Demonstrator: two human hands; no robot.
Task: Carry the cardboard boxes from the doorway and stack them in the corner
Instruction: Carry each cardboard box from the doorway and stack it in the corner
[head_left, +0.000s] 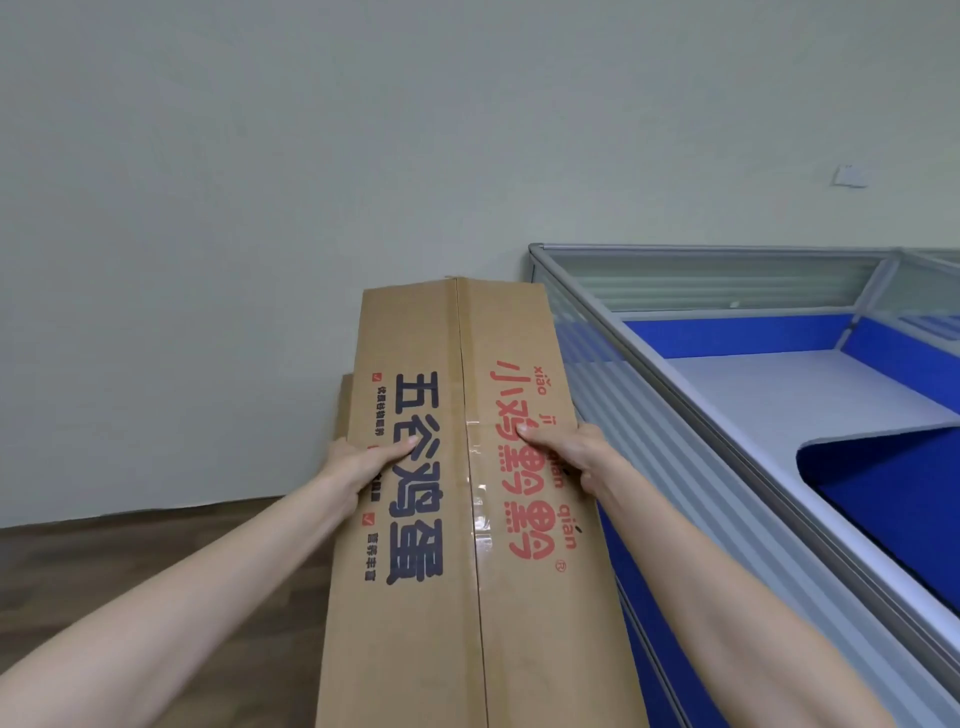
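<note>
Box: long brown cardboard box with printed lettering (457, 493), centre frame, at the wall beside the blue partition (727, 332).
Fingers: left hand (363, 460), right hand (566, 452) — both clamped on the box sides.
Stack: second brown box edge (344, 410) behind — looks partly done.
Left: release; doorway unseen.

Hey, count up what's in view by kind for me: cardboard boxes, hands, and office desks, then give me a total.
Cardboard boxes: 2, the printed brown cardboard box being held and a plain brown cardboard box partly hidden behind it.
Hands: 2, the left hand and right hand, both gripping the printed box.
Office desks: 1, the grey desk with blue partition panels.
Total: 5
</note>
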